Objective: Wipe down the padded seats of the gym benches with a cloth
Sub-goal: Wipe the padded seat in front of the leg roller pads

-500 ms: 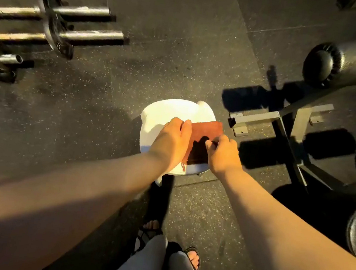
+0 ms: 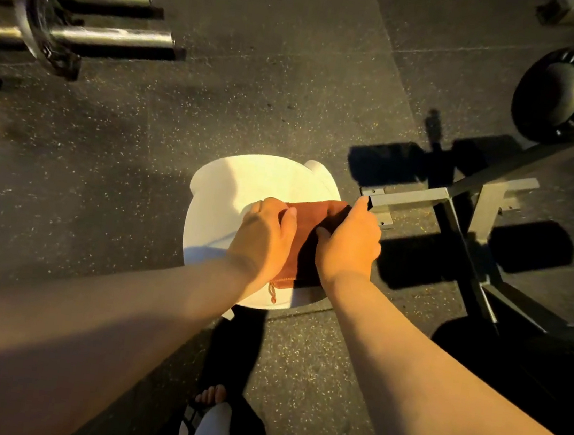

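Two hands work a red cloth (image 2: 309,220) on the right half of the white seat (image 2: 231,188). Left hand (image 2: 264,236) lies on it, fingers relaxed; right hand (image 2: 349,244) grips its right edge, fingers curled. Wiping seems underway; next, I judge, sweep toward the seat's bare left side.

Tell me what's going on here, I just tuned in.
A person stands over a white padded seat with both hands on a reddish-brown cloth lying on its right part. The left hand rests on the cloth's left side; the right hand grips its right edge. A grey metal bench frame stands to the right, and barbells lie on the floor at upper left.
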`<action>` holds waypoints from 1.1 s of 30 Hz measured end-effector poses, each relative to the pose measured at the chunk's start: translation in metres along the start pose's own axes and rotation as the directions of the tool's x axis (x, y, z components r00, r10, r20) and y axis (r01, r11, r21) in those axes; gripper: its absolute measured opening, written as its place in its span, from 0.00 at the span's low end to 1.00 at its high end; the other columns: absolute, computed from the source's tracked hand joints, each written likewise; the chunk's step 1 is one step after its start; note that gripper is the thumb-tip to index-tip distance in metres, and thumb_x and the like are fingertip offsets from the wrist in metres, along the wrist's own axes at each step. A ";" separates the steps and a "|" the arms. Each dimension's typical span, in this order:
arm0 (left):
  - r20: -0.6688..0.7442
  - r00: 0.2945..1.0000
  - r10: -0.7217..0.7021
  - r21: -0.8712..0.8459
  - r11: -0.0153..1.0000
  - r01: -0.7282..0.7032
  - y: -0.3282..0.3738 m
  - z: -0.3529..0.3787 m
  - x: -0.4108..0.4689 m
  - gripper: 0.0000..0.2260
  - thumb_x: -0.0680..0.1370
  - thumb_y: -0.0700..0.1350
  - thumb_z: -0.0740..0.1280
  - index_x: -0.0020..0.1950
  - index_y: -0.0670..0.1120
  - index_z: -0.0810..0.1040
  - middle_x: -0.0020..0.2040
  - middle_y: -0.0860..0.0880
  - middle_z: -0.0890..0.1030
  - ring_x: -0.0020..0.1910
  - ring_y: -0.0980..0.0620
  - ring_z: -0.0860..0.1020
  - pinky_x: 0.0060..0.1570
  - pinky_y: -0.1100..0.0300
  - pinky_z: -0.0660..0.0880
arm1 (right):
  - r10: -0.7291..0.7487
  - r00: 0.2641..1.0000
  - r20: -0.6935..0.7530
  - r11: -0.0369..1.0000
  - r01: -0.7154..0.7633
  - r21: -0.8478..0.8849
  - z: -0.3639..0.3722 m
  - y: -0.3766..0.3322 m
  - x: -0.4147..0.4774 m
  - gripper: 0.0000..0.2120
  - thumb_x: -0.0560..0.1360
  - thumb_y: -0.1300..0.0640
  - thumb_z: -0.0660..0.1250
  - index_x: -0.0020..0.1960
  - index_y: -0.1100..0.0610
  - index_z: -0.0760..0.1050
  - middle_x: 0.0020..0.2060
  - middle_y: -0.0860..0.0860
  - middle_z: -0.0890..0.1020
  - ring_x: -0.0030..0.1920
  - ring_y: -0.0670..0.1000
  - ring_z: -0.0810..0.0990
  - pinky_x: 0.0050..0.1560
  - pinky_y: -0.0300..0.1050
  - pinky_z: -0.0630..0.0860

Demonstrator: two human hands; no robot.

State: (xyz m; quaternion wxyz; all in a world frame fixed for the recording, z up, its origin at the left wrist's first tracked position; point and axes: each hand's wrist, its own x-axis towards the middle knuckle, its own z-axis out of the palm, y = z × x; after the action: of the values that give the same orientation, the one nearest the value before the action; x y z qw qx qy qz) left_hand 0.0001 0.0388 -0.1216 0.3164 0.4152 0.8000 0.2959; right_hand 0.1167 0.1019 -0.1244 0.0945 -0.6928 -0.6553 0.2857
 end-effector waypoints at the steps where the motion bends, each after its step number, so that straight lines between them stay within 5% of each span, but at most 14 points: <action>1: 0.001 1.000 -0.002 -0.007 1.000 0.002 0.000 0.000 0.000 0.13 0.84 0.49 0.58 0.58 0.42 0.76 0.55 0.44 0.77 0.57 0.44 0.74 0.61 0.49 0.71 | -0.023 1.000 0.015 1.000 0.024 -0.016 0.000 -0.002 0.000 0.23 0.75 0.58 0.71 0.67 0.56 0.69 0.58 0.55 0.78 0.61 0.59 0.76 0.62 0.58 0.71; 3: 0.009 1.000 -0.026 -0.023 0.999 0.026 0.003 -0.003 -0.002 0.12 0.83 0.49 0.61 0.61 0.43 0.75 0.58 0.43 0.77 0.58 0.44 0.75 0.61 0.48 0.72 | -0.111 0.989 0.102 0.994 0.110 0.019 -0.006 -0.009 -0.006 0.10 0.78 0.54 0.67 0.59 0.54 0.76 0.52 0.55 0.79 0.56 0.60 0.78 0.58 0.57 0.74; 8: 0.200 0.979 0.043 0.012 0.999 -0.047 0.022 -0.038 -0.013 0.28 0.77 0.39 0.68 0.76 0.53 0.66 0.65 0.46 0.69 0.62 0.45 0.73 0.65 0.52 0.74 | -0.267 0.943 0.198 0.957 0.235 0.170 -0.042 -0.033 -0.037 0.10 0.80 0.56 0.63 0.59 0.51 0.77 0.56 0.53 0.71 0.59 0.57 0.72 0.64 0.53 0.72; 13: 0.253 0.951 0.179 0.238 0.941 -0.240 0.074 -0.099 -0.027 0.10 0.70 0.54 0.69 0.49 0.52 0.79 0.62 0.50 0.69 0.62 0.45 0.68 0.64 0.49 0.69 | -0.288 0.936 0.200 0.916 0.209 0.342 -0.113 -0.058 -0.078 0.06 0.81 0.58 0.63 0.54 0.51 0.78 0.49 0.48 0.83 0.49 0.51 0.81 0.52 0.49 0.79; 16: 0.378 0.882 0.281 0.217 0.900 -0.379 0.122 -0.138 -0.035 0.21 0.67 0.65 0.64 0.43 0.49 0.79 0.52 0.53 0.78 0.57 0.50 0.73 0.62 0.49 0.69 | -0.279 0.953 0.120 0.892 0.211 0.401 -0.176 -0.074 -0.100 0.02 0.80 0.54 0.67 0.52 0.49 0.78 0.43 0.42 0.83 0.45 0.41 0.81 0.47 0.41 0.76; 22: 0.637 0.680 0.363 -0.094 0.912 -0.399 0.270 -0.217 -0.091 0.04 0.76 0.47 0.72 0.48 0.52 0.79 0.42 0.57 0.82 0.41 0.61 0.79 0.44 0.59 0.78 | -0.239 0.969 -0.056 0.828 0.234 0.510 -0.329 -0.113 -0.162 0.02 0.79 0.54 0.70 0.51 0.50 0.80 0.43 0.40 0.84 0.45 0.42 0.82 0.45 0.34 0.75; 28: 0.682 0.533 0.501 -0.203 0.830 -0.520 0.407 -0.259 -0.148 0.08 0.74 0.51 0.76 0.47 0.54 0.78 0.42 0.58 0.81 0.41 0.65 0.79 0.44 0.64 0.74 | -0.165 0.956 -0.241 0.873 0.255 0.415 -0.466 -0.117 -0.231 0.04 0.82 0.51 0.64 0.51 0.47 0.77 0.43 0.41 0.82 0.45 0.40 0.80 0.47 0.35 0.73; 33: 0.793 0.334 0.510 -0.224 0.753 -0.618 0.507 -0.269 -0.205 0.07 0.73 0.48 0.78 0.42 0.51 0.81 0.34 0.61 0.79 0.36 0.65 0.75 0.39 0.67 0.71 | -0.038 0.873 -0.486 0.872 0.266 0.411 -0.565 -0.098 -0.297 0.05 0.81 0.54 0.65 0.48 0.45 0.77 0.43 0.36 0.81 0.46 0.37 0.79 0.45 0.28 0.70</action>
State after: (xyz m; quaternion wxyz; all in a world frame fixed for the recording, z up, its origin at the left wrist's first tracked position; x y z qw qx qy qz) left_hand 0.1332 0.0513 0.4734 0.5003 0.7704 0.3791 0.1119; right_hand 0.3337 -0.0345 0.4685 0.4342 -0.6420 -0.5796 0.2519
